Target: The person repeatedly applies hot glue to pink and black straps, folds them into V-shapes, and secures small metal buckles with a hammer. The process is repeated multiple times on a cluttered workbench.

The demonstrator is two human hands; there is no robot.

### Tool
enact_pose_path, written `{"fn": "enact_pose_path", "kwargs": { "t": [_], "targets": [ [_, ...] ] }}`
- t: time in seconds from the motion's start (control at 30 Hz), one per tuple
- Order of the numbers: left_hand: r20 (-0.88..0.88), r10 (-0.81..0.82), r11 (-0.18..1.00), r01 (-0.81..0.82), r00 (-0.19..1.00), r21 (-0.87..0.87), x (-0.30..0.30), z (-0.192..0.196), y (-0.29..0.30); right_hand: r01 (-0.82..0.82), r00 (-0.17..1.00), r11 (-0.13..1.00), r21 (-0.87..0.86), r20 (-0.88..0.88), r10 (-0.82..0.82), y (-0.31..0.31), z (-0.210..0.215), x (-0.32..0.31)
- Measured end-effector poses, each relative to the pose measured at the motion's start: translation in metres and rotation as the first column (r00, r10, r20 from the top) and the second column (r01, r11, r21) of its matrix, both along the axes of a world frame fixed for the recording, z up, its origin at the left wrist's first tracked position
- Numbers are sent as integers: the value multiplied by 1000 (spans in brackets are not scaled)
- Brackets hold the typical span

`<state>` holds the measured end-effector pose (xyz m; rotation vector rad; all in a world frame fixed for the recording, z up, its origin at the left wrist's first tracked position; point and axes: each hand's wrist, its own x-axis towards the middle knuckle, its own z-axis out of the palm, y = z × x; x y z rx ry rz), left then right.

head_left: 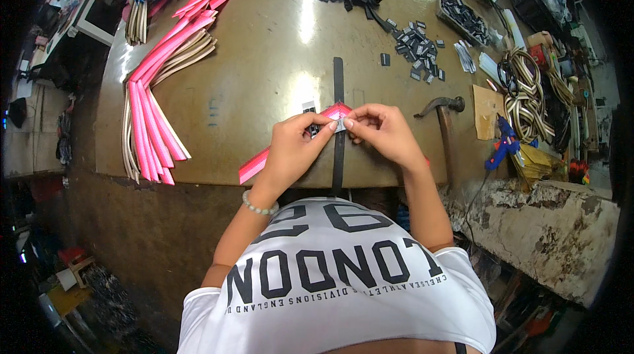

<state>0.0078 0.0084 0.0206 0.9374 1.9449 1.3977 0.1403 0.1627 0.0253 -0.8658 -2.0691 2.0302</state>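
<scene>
on my camera i see my left hand (pixel 297 142) and right hand (pixel 384 133), each grip closed on a small pale tag (pixel 340 125) at the bend in the pink strip (pixel 339 109), over a black strap (pixel 338 159) on the bench (pixel 251 83).

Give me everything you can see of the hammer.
The hammer lies on the table, to the right of the person's right hand and apart from it. Its dark metal head looks worn; one side tapers into a curved, narrow end pointing left, while the other is short and blunt, to the right. The brown handle looks wooden and runs toward the table's near edge, where its end is hard to make out. No hand touches it.
</scene>
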Motion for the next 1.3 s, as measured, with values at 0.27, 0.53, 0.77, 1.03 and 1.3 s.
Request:
{"fn": "enact_pose_path", "kwargs": {
  "t": [0.27,0.53,0.77,1.03,1.3],
  "targets": [
    [-258,52,998,-42,965,45,-6,-15,18,-105,987,966,236,140,73,19,-3,-26],
    [-238,91,996,-86,967,33,-2,-13,21,-82,988,970,229,150,48,16,-5,-29],
    [-269,75,997,-63,960,53,0,-15,20,-144,958,955,259,277,69,15,15,1],
    [-282,90,994,-70,955,82,1,-21,19,-163,978,837,522,198,68,-21,-1,3],
    [-337,96,994,-75,937,74,1,-26,18,-117,980,911,395,-104,171,40,-15,-27]
  ]
}}
